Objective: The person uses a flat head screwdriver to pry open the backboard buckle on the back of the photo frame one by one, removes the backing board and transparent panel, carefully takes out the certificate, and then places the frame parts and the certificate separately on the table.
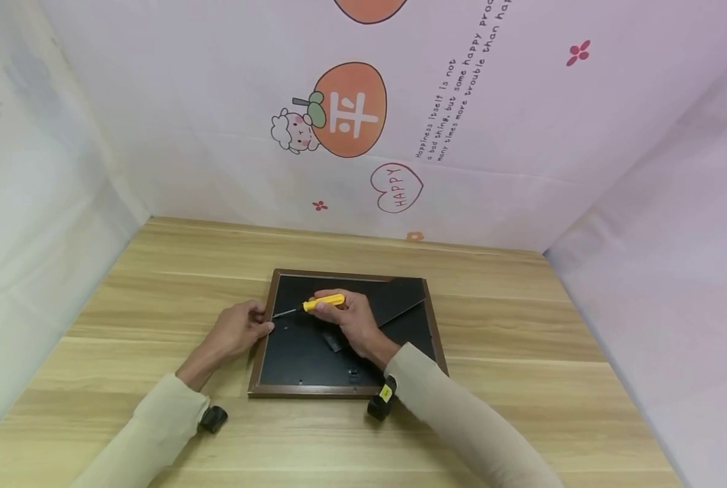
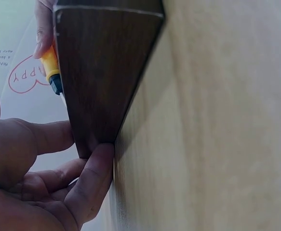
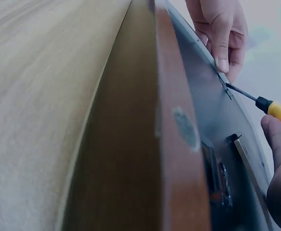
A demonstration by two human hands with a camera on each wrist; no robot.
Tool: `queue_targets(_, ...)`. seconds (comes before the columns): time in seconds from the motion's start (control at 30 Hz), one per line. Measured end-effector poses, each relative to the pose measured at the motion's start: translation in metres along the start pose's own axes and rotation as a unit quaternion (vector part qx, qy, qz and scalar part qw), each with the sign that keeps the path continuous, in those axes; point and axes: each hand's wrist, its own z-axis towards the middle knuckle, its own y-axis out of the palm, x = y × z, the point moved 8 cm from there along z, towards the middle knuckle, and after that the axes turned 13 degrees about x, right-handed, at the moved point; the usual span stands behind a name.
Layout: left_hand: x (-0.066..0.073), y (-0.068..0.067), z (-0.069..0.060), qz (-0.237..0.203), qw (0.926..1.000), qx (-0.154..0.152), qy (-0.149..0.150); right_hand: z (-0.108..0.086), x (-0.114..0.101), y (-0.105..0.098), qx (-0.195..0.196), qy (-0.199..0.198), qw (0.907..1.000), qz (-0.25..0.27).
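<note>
Grips a yellow-handled screwdriver point(image 1: 325, 302) between the curled fingers and thumb of the right hand point(image 1: 356, 320), near the centre of the head view. Aims its tip left, at a small metal tab point(image 3: 225, 88) along the inner edge, upper right in the right wrist view. Pinches with the left hand point(image 1: 235, 330) the left side of a picture frame point(image 1: 305, 359), lying back-up on the wooden table point(image 1: 522, 379), lower centre of the head view; presses its border between thumb and fingers.
</note>
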Motion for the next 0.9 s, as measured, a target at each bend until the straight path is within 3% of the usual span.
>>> queue_targets(0.2,0.000,0.001,0.001,0.004,1.0000,-0.001,0.003,-0.004,-0.019,0.010,0.006,-0.059,0.9942,-0.090)
queue_targets(0.33,0.000,0.001,0.001,0.005,1.0000,-0.001,0.003,-0.008,-0.035,0.021,0.024,-0.098,0.9816,-0.162)
queue_targets(0.57,0.002,0.000,0.001,0.005,0.9999,0.002,0.010,-0.015,-0.058,0.040,0.040,-0.150,0.9517,-0.265)
queue_targets(0.8,0.004,0.000,0.000,0.011,0.9995,0.006,0.028,-0.017,-0.068,0.052,0.034,-0.181,0.9352,-0.302)
queue_targets(0.9,0.004,-0.002,0.001,0.014,0.9993,0.009,0.034,-0.019,-0.073,0.059,0.031,-0.205,0.9231,-0.324)
